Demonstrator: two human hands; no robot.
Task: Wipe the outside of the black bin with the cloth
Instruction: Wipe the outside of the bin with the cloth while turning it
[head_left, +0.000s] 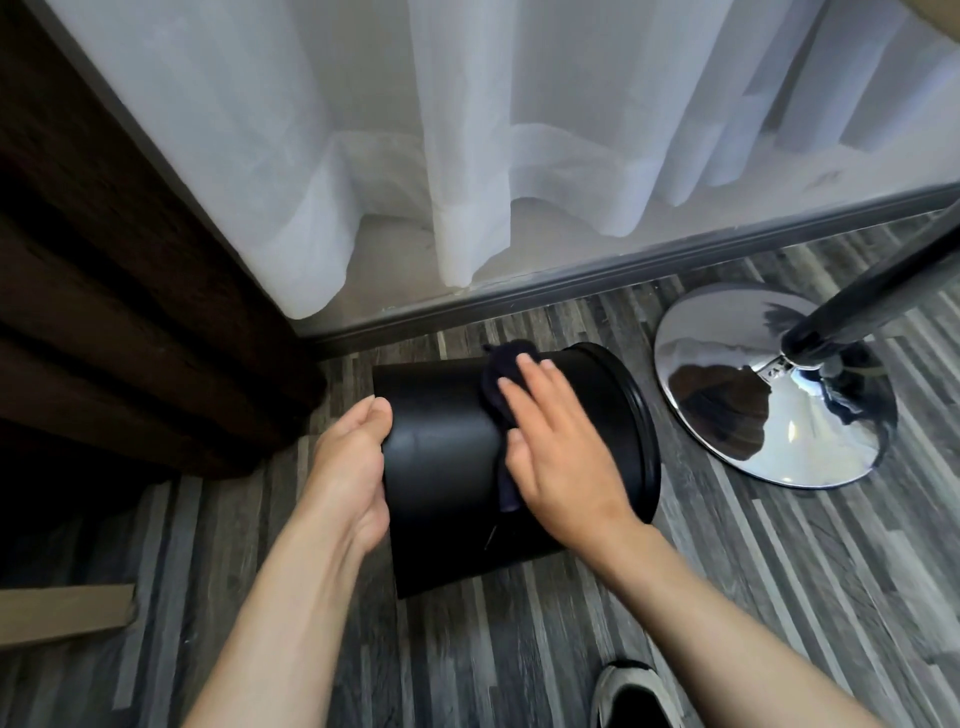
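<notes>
Black and smooth-walled, the bin lies tipped on its side on the grey plank floor, its long axis running left to right: the flat base faces left, the rimmed mouth faces right toward the chrome stand base. It sits near the floor's far edge, just short of the dark skirting rail under the sheer white curtain, with a brown drape off to the left.

A dark cloth is draped across the upper curve of the wall, pinned flat under the right hand, whose fingers are spread and pressed down rather than closed into a fist. The left hand cups the base end, thumb over the edge, bracing the bin; it is curled on the bin, not loose.

Judging from this, wiping is under way on the top face. Since the bin lies along the line between the two hands, the right hand can sweep around the curve, while the left, nearer the base, looks best placed to roll the bin and bring the underside up.
</notes>
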